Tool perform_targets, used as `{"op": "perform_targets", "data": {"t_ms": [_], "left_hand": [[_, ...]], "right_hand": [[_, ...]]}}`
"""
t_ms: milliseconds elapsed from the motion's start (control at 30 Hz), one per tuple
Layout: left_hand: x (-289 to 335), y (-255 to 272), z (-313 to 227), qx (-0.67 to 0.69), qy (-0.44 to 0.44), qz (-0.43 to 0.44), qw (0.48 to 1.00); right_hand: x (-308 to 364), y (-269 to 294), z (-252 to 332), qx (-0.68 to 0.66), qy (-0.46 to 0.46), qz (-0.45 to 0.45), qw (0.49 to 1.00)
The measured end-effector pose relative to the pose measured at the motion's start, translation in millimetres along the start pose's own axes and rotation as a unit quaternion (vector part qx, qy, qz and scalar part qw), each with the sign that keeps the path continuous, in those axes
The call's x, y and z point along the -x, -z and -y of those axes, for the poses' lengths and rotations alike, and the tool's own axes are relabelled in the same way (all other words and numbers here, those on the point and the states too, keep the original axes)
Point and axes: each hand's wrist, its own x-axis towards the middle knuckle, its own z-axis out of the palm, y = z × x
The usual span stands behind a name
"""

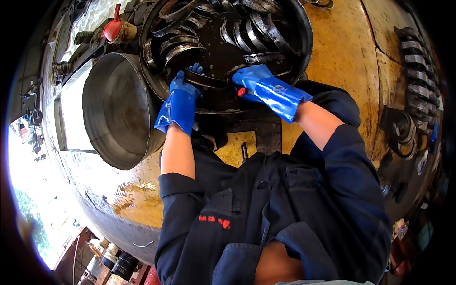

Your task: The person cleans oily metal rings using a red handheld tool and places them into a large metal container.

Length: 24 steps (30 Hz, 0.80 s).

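Both my hands wear blue rubber gloves and reach into a round black metal pan (299,52) full of dark oily liquid and curved metal rings. My left hand (183,97) grips one end of a curved metal ring (206,80) at the pan's near edge. My right hand (259,85) holds the ring's other end, and a small red-tipped tool (241,91) shows under its fingers. Several more metal rings (251,33) stand and lie in the pan beyond my hands.
An empty grey metal basin (118,109) sits left of the pan. A red funnel (112,26) rests in a can behind it. Metal rings (403,130) and a row of parts (418,66) lie at the right on the stained yellow floor (342,57).
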Motion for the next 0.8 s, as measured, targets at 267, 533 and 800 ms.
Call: {"op": "perform_targets", "data": {"t_ms": [267, 533, 800], "left_hand": [[-8.9, 6.3, -3.7, 0.010, -0.016, 0.018, 1.000], [-14.0, 1.0, -2.4, 0.004, -0.024, 0.021, 0.999], [-10.4, 12.0, -7.7, -0.032, -0.034, 0.027, 0.999]], "right_hand": [[-10.7, 58.8, 23.4, -0.225, 0.052, -0.167, 0.959], [-3.4, 23.5, 22.4, -0.242, 0.117, -0.184, 0.945], [-2.2, 54.4, 33.0, -0.268, 0.089, -0.123, 0.951]]}}
